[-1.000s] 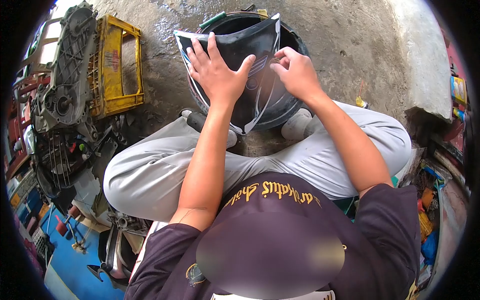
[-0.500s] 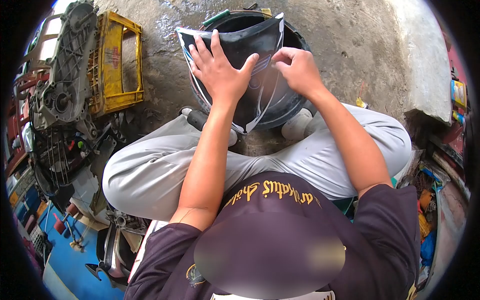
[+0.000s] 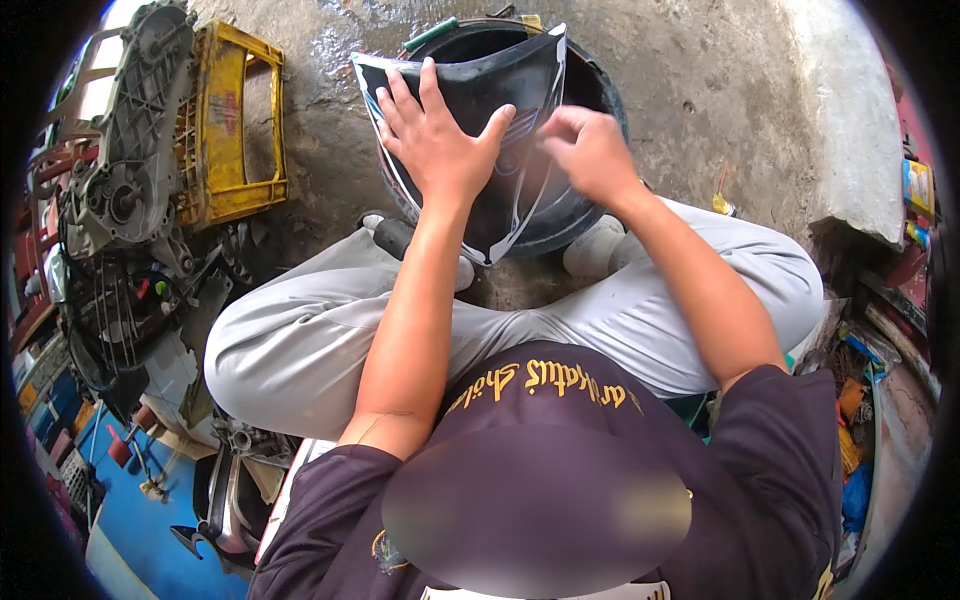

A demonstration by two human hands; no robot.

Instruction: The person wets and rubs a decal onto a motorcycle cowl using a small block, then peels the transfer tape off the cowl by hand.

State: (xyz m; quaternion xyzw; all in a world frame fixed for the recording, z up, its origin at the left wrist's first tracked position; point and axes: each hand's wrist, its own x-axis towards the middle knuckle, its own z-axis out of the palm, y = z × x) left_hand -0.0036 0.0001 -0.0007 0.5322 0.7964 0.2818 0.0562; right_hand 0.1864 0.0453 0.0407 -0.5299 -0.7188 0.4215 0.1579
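A glossy black panel with white edges and curved sides (image 3: pixel 505 85) rests across a round black tub (image 3: pixel 565 235) between my legs. It looks like a vehicle body cover, with faint light lines near its middle. My left hand (image 3: pixel 440 145) lies flat on the panel's left part, fingers spread and thumb out. Over the panel's right edge is my right hand (image 3: pixel 595 155), its fingers curled together in a pinch and slightly blurred. Whatever those fingertips hold, if anything, is too small to make out.
Left of the tub stand a yellow plastic crate (image 3: pixel 245 120) and a grey metal engine casing (image 3: pixel 130 130). A green rod-like handle (image 3: pixel 432 35) lies by the tub's far rim. A concrete ledge (image 3: pixel 850 120) runs along the right, and a small yellow-tipped item (image 3: pixel 723 205) sits on the floor.
My right hand has shifted slightly left and toward me along the panel's right edge, its fingers still pinched. My left hand and the panel have hardly moved.
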